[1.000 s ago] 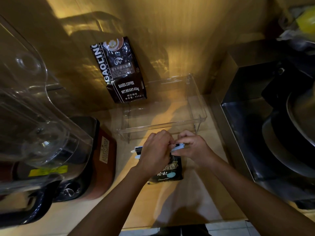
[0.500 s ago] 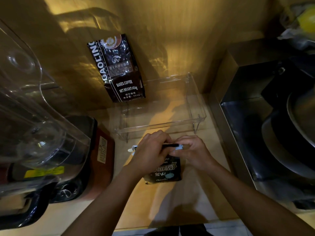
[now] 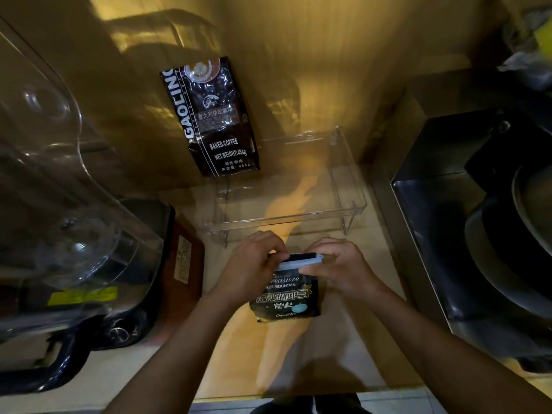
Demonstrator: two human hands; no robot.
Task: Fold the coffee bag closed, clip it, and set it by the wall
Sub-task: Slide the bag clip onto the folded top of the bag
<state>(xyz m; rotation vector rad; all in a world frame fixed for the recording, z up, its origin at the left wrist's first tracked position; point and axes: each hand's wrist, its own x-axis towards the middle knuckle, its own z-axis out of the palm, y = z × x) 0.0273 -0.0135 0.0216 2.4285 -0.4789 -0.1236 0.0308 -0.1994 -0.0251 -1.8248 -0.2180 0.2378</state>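
A small black coffee bag with white lettering stands on the wooden counter in front of me. A pale blue clip lies across its folded top edge. My left hand grips the left end of the bag top and clip. On the right end, my right hand pinches the clip with thumb and fingers. The left end of the clip is hidden under my left fingers.
A larger black coffee bag leans against the back wall. A clear plastic tray on wire legs stands between it and my hands. A blender fills the left side, and a steel sink with dark pans the right.
My hands have shifted on the bag's top: the clip's left tip, earlier sticking out past my left hand, is now covered, and the clip sits along the fold.
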